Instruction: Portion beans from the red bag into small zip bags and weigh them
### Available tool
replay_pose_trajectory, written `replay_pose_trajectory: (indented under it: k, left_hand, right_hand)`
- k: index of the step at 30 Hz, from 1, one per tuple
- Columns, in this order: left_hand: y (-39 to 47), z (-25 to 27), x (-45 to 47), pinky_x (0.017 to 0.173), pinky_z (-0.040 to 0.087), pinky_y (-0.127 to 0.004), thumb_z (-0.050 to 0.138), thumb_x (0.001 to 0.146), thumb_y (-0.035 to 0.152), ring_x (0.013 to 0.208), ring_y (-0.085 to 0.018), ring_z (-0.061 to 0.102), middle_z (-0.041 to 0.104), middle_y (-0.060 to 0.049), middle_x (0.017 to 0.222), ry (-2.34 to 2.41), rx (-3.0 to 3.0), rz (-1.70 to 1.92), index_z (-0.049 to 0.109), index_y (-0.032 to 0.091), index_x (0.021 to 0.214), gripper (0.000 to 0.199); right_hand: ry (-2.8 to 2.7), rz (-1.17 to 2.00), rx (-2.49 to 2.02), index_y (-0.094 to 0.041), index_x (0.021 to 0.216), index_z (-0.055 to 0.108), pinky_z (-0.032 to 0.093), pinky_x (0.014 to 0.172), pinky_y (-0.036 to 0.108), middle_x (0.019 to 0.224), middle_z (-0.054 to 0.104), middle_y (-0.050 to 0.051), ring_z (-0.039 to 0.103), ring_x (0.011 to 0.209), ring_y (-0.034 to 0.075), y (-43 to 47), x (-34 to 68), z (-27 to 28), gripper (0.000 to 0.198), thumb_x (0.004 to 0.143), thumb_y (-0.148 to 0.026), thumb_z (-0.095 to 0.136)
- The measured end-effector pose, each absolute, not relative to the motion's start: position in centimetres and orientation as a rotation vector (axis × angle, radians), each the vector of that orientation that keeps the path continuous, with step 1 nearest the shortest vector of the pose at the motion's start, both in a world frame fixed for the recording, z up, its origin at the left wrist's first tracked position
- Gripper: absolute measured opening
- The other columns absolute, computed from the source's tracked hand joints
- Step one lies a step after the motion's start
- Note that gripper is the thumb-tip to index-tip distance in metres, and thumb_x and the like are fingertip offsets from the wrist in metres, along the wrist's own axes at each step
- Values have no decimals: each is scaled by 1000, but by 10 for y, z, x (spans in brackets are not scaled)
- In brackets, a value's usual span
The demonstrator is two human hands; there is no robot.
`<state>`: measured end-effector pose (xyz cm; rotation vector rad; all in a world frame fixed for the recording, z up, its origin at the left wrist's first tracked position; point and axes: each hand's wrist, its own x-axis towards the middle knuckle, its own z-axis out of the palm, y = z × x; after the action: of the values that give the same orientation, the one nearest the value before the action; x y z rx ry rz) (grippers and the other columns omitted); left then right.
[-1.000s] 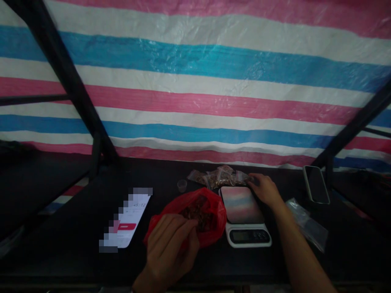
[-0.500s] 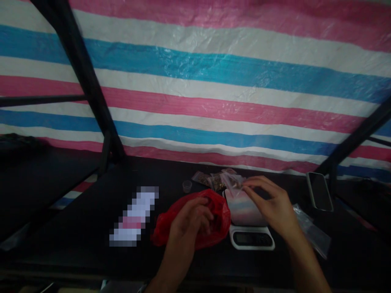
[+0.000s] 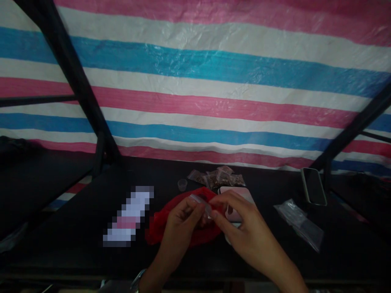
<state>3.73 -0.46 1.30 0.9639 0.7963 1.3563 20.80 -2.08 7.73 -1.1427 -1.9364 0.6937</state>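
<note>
A small clear zip bag [image 3: 201, 201] is held up between my two hands, above the mouth of a red plastic bag [image 3: 163, 224]. My left hand [image 3: 181, 221] pinches the zip bag from the left. From the right, my right hand [image 3: 240, 219] has its thumb and index fingertip on the same bag. What is inside it is too small and dim to make out. Behind my right hand is a pinkish-topped digital scale [image 3: 244, 195], its display hidden. Several small filled zip bags [image 3: 210, 179] lie in a group behind the red bag.
A small clear cup [image 3: 182, 185] stands left of the filled bags. Flat clear plastic bags [image 3: 301, 224] lie at the right, below a phone [image 3: 313, 186]. A blurred-out rectangle [image 3: 128, 215] is at the left. A striped sheet [image 3: 214, 93] and black frame bars [image 3: 82, 93] rise behind.
My right hand has come from above the scale leftward to the red bag. My left hand, fingers loosely curled at the red bag's opening before, now pinches a small zip bag there.
</note>
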Motion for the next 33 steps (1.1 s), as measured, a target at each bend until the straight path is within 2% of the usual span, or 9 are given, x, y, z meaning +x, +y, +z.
replay_pose_trajectory:
  k: [4, 10, 17, 19, 21, 24, 26, 29, 33]
  left_hand:
    - [-3, 12, 38, 56, 40, -20, 90, 70, 61, 58, -9, 49, 58, 4, 62, 828, 1022, 1367, 59, 17, 63, 55]
    - [-1, 9, 32, 57, 37, -22, 80, 81, 64, 57, -10, 43, 51, 5, 58, 806, 1205, 1275, 56, 19, 64, 54]
    - [-9, 19, 32, 55, 35, -21, 77, 83, 57, 57, -10, 40, 47, 6, 60, 981, 1275, 1260, 53, 20, 65, 48]
    - [-10, 21, 34, 57, 40, -22, 77, 81, 54, 58, -11, 46, 52, 4, 60, 1039, 1242, 1329, 54, 20, 63, 45]
    - [-9, 23, 33, 57, 43, -22, 77, 80, 52, 58, -12, 49, 54, 4, 61, 1053, 1188, 1417, 53, 20, 63, 43]
    - [-7, 26, 30, 55, 44, -22, 78, 78, 49, 58, -12, 51, 57, 4, 63, 1036, 1143, 1479, 55, 21, 65, 39]
    - [-6, 27, 27, 57, 47, -23, 76, 80, 48, 60, -13, 55, 61, 2, 65, 1029, 1161, 1453, 60, 20, 69, 35]
    - [-6, 23, 22, 60, 51, -24, 72, 84, 45, 64, -15, 60, 65, 0, 70, 1017, 1227, 1426, 64, 19, 74, 29]
    - [-5, 14, 10, 73, 56, -26, 69, 84, 30, 81, -17, 69, 70, -1, 90, 1096, 1321, 1576, 63, 21, 85, 10]
  right_hand:
    - [-1813, 919, -1227, -23, 92, 71, 46, 67, 23, 82, 69, -3, 62, 73, 14, -23, 194, 68, 3, 91, -23, 74]
    - [-1686, 1125, -1234, -20, 82, 73, 44, 62, 24, 76, 70, 0, 61, 70, 15, -15, 197, 58, 18, 93, -33, 66]
    - [-1396, 736, -1327, -23, 65, 55, 39, 53, 25, 59, 54, -4, 51, 56, 14, -8, 191, 51, 25, 84, -37, 65]
    - [-1430, 704, -1295, -23, 71, 60, 45, 59, 26, 65, 61, -2, 57, 62, 15, -9, 189, 50, 23, 87, -38, 65]
    - [-1470, 754, -1246, -22, 88, 67, 52, 68, 28, 84, 71, 2, 66, 76, 18, -9, 188, 47, 20, 91, -42, 66]
    - [-1354, 907, -1219, -23, 117, 66, 58, 74, 32, 110, 74, 7, 72, 90, 22, -7, 186, 40, 41, 90, -54, 70]
    - [-1245, 1084, -1212, -23, 126, 64, 59, 68, 32, 108, 75, 7, 73, 82, 21, -4, 185, 36, 54, 88, -61, 70]
    - [-1161, 1261, -1157, -21, 125, 65, 58, 64, 31, 104, 77, 6, 70, 69, 17, 4, 184, 35, 56, 85, -60, 74]
    - [-1148, 1028, -1129, -22, 112, 67, 60, 75, 33, 109, 77, 7, 73, 85, 21, 16, 183, 34, 40, 82, -45, 79]
